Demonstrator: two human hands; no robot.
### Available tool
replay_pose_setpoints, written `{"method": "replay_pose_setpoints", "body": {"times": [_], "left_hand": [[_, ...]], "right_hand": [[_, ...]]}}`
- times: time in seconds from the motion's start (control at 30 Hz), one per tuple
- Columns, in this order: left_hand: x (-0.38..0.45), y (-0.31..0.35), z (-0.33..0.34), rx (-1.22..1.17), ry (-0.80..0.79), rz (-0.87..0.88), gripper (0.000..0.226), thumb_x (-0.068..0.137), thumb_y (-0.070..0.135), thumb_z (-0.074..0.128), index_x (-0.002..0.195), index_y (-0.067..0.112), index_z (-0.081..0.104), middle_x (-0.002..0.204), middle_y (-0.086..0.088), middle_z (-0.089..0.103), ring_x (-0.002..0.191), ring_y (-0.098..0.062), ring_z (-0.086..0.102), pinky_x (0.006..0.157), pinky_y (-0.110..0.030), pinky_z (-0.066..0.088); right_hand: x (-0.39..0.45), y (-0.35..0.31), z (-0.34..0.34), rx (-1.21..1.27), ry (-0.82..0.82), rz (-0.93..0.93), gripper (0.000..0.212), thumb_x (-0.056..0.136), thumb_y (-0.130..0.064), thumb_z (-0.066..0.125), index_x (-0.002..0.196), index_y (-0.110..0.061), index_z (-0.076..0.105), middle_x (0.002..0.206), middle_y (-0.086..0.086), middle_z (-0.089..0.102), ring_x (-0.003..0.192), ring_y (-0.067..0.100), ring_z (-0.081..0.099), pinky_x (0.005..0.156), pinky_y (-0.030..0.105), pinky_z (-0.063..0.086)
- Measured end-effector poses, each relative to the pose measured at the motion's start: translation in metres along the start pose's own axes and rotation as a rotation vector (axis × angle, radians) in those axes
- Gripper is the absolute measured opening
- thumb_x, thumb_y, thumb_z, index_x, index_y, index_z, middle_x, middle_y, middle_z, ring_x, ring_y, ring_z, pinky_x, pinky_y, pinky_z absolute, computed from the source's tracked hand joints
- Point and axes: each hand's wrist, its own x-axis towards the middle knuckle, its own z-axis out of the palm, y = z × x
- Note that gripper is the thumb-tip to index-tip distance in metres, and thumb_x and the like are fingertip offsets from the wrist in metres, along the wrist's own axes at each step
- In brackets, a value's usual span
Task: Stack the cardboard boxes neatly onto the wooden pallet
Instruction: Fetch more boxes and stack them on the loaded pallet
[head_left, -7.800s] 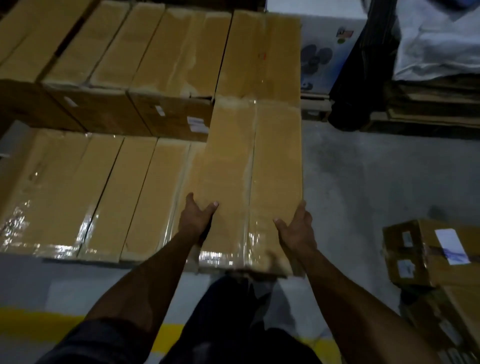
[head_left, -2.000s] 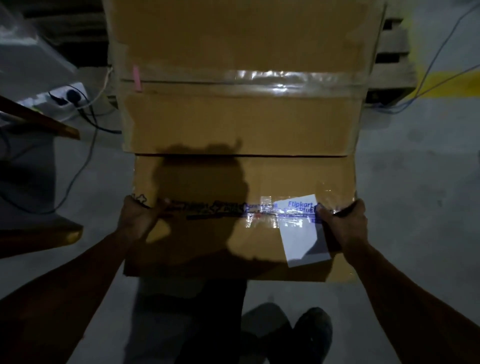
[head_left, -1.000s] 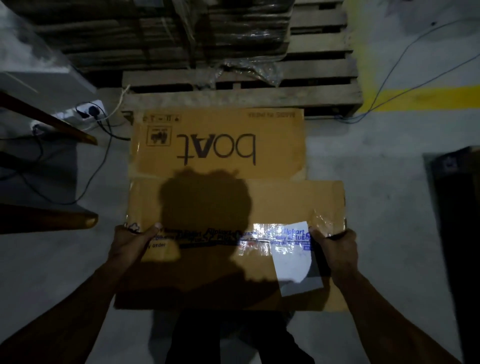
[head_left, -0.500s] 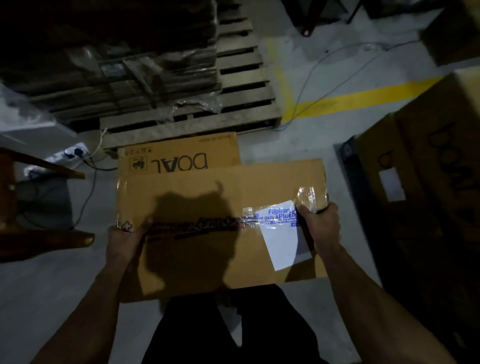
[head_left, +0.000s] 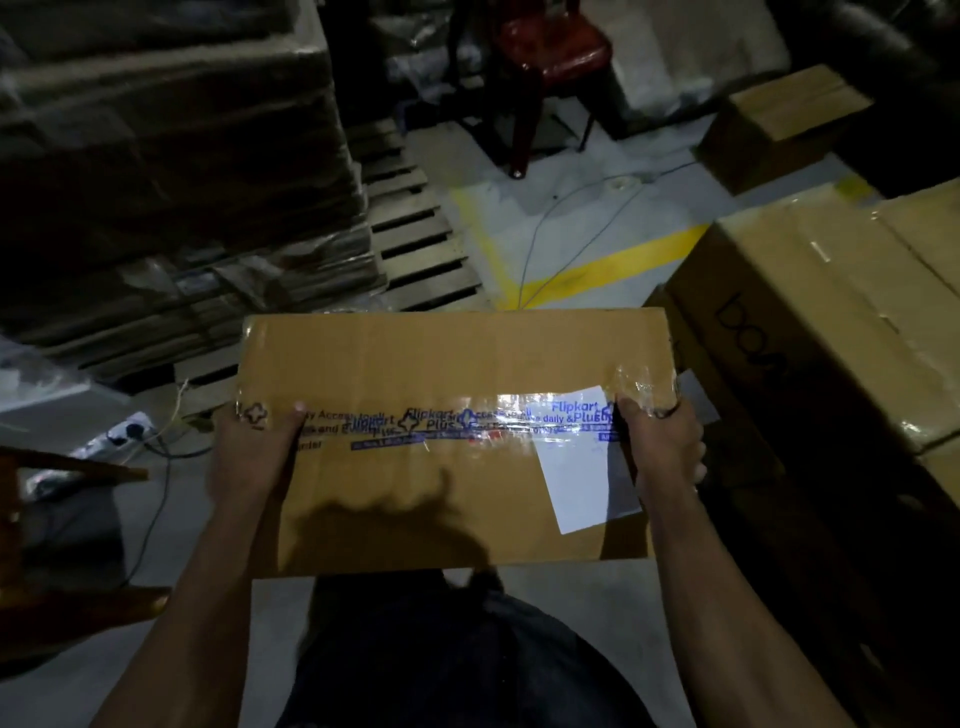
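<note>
I carry a flat brown cardboard box (head_left: 447, 364) sealed with blue-printed tape and bearing a white label, held level in front of my waist. My left hand (head_left: 249, 457) grips its left end with the thumb on top. My right hand (head_left: 662, 447) grips the right end, fingers curled round the edge. A wooden pallet (head_left: 415, 244) lies ahead on the left, loaded with dark wrapped flat cardboard (head_left: 171, 171). Large taped cardboard boxes (head_left: 831, 322) stand to my right.
A red chair (head_left: 540, 62) stands ahead on the grey floor. Yellow floor lines (head_left: 613, 265) and thin cables cross the floor. Another box (head_left: 779, 124) sits at the far right. A power strip (head_left: 127, 431) and wooden furniture (head_left: 57, 467) are at the left.
I have turned to the right with the box in both hands. The printed box on the floor has left view, and the large boxes on the right have come closer.
</note>
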Motion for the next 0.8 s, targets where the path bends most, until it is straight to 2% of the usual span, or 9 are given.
{"method": "replay_pose_setpoints", "body": {"times": [0.17, 0.3, 0.37, 0.6, 0.7, 0.8], "left_hand": [[0.034, 0.055, 0.016, 0.11, 0.029, 0.108, 0.09, 0.069, 0.077, 0.056, 0.141, 0.028, 0.035, 0.135, -0.015, 0.056, 0.118, -0.042, 0.055, 0.096, -0.057, 0.045], [0.074, 0.108, 0.047, 0.169, 0.006, 0.236, 0.075, 0.086, 0.061, 0.061, 0.148, 0.032, 0.03, 0.135, -0.015, 0.054, 0.12, -0.043, 0.052, 0.096, -0.057, 0.042], [0.101, 0.139, 0.065, 0.223, -0.026, 0.274, 0.076, 0.087, 0.063, 0.058, 0.15, 0.034, 0.028, 0.135, -0.019, 0.053, 0.121, -0.044, 0.051, 0.096, -0.058, 0.041], [0.172, 0.251, 0.12, 0.257, -0.123, 0.454, 0.072, 0.085, 0.069, 0.053, 0.145, 0.035, 0.032, 0.13, -0.017, 0.056, 0.115, -0.042, 0.054, 0.089, -0.052, 0.045], [0.191, 0.301, 0.146, 0.274, -0.17, 0.51, 0.084, 0.074, 0.085, 0.04, 0.144, 0.04, 0.031, 0.125, -0.014, 0.06, 0.108, -0.042, 0.058, 0.088, -0.056, 0.05], [0.198, 0.356, 0.178, 0.295, -0.184, 0.585, 0.081, 0.081, 0.079, 0.044, 0.149, 0.038, 0.029, 0.13, -0.014, 0.058, 0.115, -0.04, 0.055, 0.092, -0.054, 0.046]], "right_hand": [[0.025, -0.042, -0.012, -0.037, 0.097, -0.051, 0.081, 0.082, -0.054, 0.07, 0.149, -0.023, 0.036, 0.145, 0.016, 0.047, 0.132, 0.042, 0.042, 0.107, 0.052, 0.031], [0.053, -0.072, -0.011, -0.043, 0.155, -0.04, 0.08, 0.086, -0.056, 0.065, 0.153, -0.032, 0.029, 0.145, 0.018, 0.046, 0.132, 0.041, 0.041, 0.107, 0.051, 0.029], [0.07, -0.092, -0.011, -0.033, 0.178, -0.003, 0.078, 0.087, -0.056, 0.063, 0.154, -0.034, 0.028, 0.144, 0.019, 0.046, 0.131, 0.041, 0.042, 0.108, 0.05, 0.028], [0.125, -0.148, -0.025, 0.009, 0.292, 0.099, 0.074, 0.086, -0.058, 0.061, 0.152, -0.038, 0.033, 0.139, 0.021, 0.05, 0.127, 0.041, 0.044, 0.106, 0.049, 0.029], [0.148, -0.166, -0.041, 0.037, 0.347, 0.138, 0.074, 0.088, -0.057, 0.06, 0.153, -0.037, 0.032, 0.14, 0.021, 0.049, 0.129, 0.04, 0.043, 0.107, 0.048, 0.028], [0.176, -0.181, -0.062, 0.066, 0.409, 0.159, 0.073, 0.087, -0.058, 0.06, 0.152, -0.036, 0.035, 0.139, 0.02, 0.05, 0.129, 0.04, 0.042, 0.107, 0.048, 0.029]]}}
